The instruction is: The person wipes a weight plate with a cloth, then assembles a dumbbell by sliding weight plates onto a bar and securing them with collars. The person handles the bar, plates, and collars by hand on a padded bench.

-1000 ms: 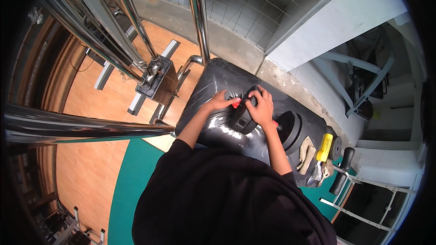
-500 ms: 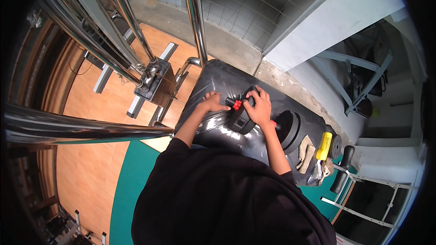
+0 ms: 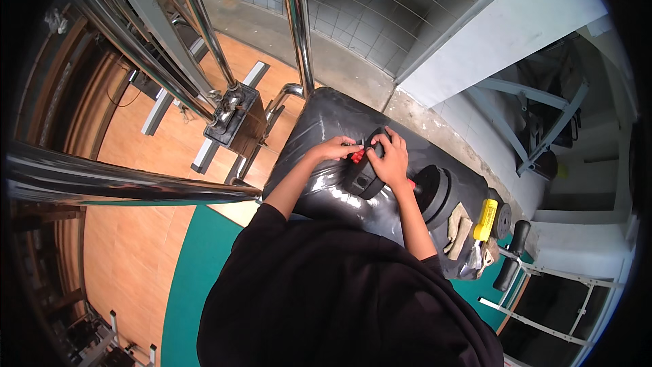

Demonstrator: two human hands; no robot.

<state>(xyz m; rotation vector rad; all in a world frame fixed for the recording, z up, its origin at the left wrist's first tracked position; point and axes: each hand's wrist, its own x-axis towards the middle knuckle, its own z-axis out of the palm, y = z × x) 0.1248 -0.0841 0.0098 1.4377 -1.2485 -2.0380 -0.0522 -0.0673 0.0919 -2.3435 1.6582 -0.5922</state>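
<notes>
A black dumbbell lies on the padded black bench [image 3: 319, 119], with plates at both ends. My left hand [image 3: 338, 149] is closed at its left end, fingers pinching the red screw collar [image 3: 357, 156] on the threaded bar tip, which they mostly cover. My right hand [image 3: 389, 159] grips the top of the left weight plates [image 3: 365, 185], thumb on the near face and fingers over the far side. Beyond my right wrist sit the other round plates [image 3: 432, 194], with a bit of red showing beside them.
Beige gloves [image 3: 458, 231], a yellow block-like item [image 3: 485, 220] and a small grey plate [image 3: 503, 221] lie at the bench's right end. Chrome posts [image 3: 295, 27] rise at the left, around a weight-machine base [image 3: 234, 119]. A white pillar [image 3: 499, 34] stands at the far right.
My left hand has moved right from the bench surface and closed its fingers on the red collar. My right hand stays on the plates.
</notes>
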